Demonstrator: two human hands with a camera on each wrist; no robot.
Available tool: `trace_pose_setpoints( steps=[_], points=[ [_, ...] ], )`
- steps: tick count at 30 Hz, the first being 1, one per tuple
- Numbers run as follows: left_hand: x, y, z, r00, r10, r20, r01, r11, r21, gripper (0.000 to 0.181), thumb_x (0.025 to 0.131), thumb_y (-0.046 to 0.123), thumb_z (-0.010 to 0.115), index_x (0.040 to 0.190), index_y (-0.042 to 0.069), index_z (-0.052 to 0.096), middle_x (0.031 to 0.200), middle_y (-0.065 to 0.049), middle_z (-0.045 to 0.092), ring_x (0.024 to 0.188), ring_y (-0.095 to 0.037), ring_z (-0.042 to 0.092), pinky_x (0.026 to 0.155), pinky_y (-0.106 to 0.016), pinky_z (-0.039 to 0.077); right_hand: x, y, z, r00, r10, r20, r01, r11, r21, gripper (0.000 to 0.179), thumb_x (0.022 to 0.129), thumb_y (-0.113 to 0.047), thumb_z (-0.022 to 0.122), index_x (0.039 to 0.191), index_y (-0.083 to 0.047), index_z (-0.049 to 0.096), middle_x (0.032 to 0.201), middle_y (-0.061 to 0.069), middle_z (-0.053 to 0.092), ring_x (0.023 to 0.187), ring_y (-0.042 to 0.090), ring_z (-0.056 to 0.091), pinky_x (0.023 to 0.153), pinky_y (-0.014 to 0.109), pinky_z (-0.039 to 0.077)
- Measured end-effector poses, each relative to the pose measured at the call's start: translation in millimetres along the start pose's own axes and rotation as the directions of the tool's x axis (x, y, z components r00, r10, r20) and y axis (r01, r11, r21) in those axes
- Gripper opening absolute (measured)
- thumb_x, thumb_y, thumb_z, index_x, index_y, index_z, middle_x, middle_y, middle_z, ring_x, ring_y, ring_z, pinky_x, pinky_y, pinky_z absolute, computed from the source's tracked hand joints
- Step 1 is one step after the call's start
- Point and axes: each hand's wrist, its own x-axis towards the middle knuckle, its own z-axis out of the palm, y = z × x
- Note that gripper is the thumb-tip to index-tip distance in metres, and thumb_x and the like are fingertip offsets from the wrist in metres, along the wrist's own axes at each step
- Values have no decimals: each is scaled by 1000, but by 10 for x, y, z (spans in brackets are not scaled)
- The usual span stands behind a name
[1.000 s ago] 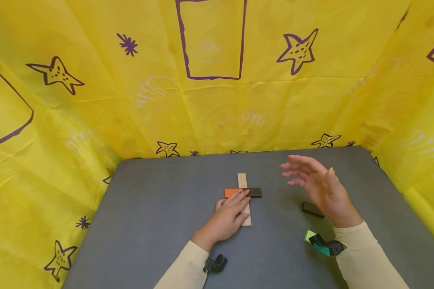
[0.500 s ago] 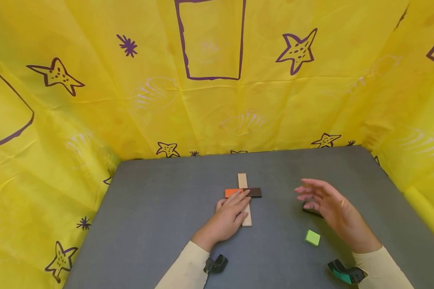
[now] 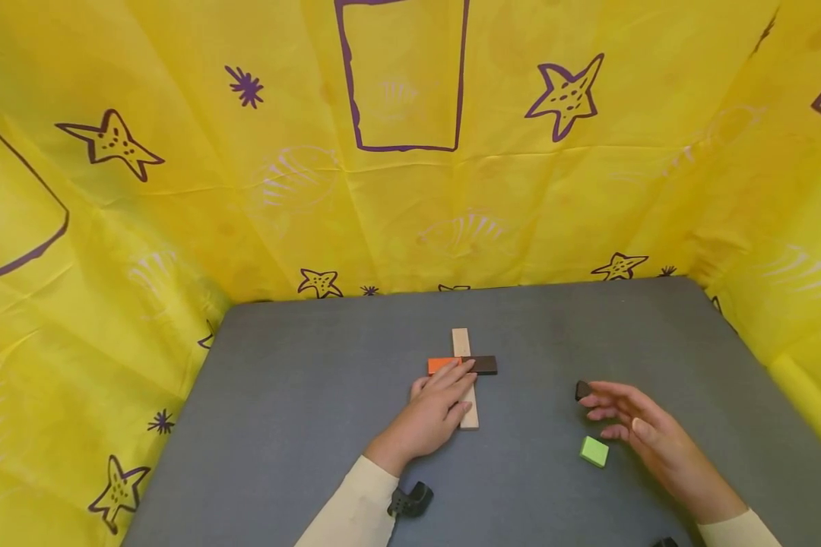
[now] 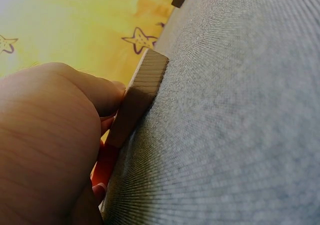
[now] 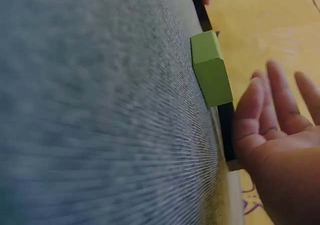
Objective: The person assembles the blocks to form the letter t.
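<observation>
My left hand point(image 3: 427, 416) rests with extended fingers over a cross of flat wooden blocks on the table. A pale wood plank point(image 3: 461, 342) runs lengthwise, with an orange block point(image 3: 440, 365) and a dark brown block point(image 3: 484, 365) end to end across it. In the left wrist view, my thumb lies against the plank point(image 4: 142, 85). Over on the right, my right hand point(image 3: 664, 441) is held palm inward with loosely bent fingers, holding nothing. Its fingertips overlap a second dark block point(image 3: 581, 391), mostly hidden behind them. Close by lies a small lime-green block point(image 3: 594, 451).
The grey table point(image 3: 301, 395) backs onto a yellow curtain point(image 3: 410, 197) printed with purple starfish, which also hangs along both sides. A black wrist device point(image 3: 410, 499) sits at my left cuff.
My right hand has come down and toward me, from above the table to beside the second dark block, uncovering the green block. My left hand and the cross stay put.
</observation>
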Motion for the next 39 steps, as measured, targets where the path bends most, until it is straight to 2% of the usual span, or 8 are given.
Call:
trace_pose_setpoints(
  steps=[3, 7, 14, 19, 23, 31, 39],
  points=[
    [1, 5, -2, 1000, -3, 3, 3, 1000, 2, 54, 117, 27, 54, 168, 11, 45, 178, 7, 27, 164, -16, 15, 119, -59, 24, -63, 23, -7, 1000, 20, -9, -20, 999, -45, 46, 115, 1, 29, 157, 17, 37, 145, 26, 59, 126, 29, 61, 95, 34, 52],
    [6, 8, -7, 1000, -1, 0, 1, 1000, 9, 53, 117, 26, 55, 167, 10, 46, 177, 5, 28, 164, -17, 17, 119, -58, 25, -112, 23, 11, 996, 82, -48, -87, 987, -135, 45, 110, 11, 37, 155, 17, 39, 142, 26, 61, 122, 27, 63, 96, 31, 52],
    [4, 22, -23, 1000, 4, 4, -4, 1000, -4, 53, 117, 26, 55, 167, 9, 46, 177, 3, 29, 164, -18, 17, 118, -57, 25, -193, 52, 105, 975, 166, -150, -203, 936, -286, 50, 101, 17, 60, 150, 12, 49, 136, 22, 65, 119, 20, 63, 94, 23, 52],
    [4, 21, -21, 1000, 3, 0, -3, 1000, -6, 53, 117, 25, 55, 167, 9, 46, 177, 3, 29, 164, -19, 18, 118, -57, 25, -257, 65, 139, 975, 133, -176, -196, 890, -413, 61, 92, 15, 78, 148, 7, 56, 132, 18, 69, 116, 15, 64, 92, 20, 50],
    [4, 22, -20, 1000, 1, 0, -1, 1000, -11, 53, 117, 25, 55, 167, 9, 47, 177, 3, 29, 164, -19, 18, 118, -58, 25, -322, 78, 136, 978, 109, -178, -183, 858, -480, 66, 86, 15, 85, 146, 5, 59, 127, 15, 71, 111, 13, 63, 89, 19, 49],
    [1, 18, -15, 1000, -6, 4, 6, 1000, -3, 53, 117, 26, 55, 167, 10, 46, 177, 4, 29, 164, -17, 18, 118, -58, 25, -362, 119, 138, 983, 99, -153, -173, 769, -615, 65, 83, 6, 92, 141, -5, 66, 123, 2, 69, 103, 10, 61, 85, 16, 47],
    [-2, 11, -14, 1000, -1, -1, 1, 1000, -2, 53, 117, 26, 55, 167, 10, 46, 177, 5, 29, 164, -17, 17, 118, -57, 25, -357, 117, 148, 978, 108, -177, -199, 726, -658, 55, 84, 4, 91, 134, -10, 72, 119, -2, 69, 98, 10, 60, 81, 17, 47]
  ],
)
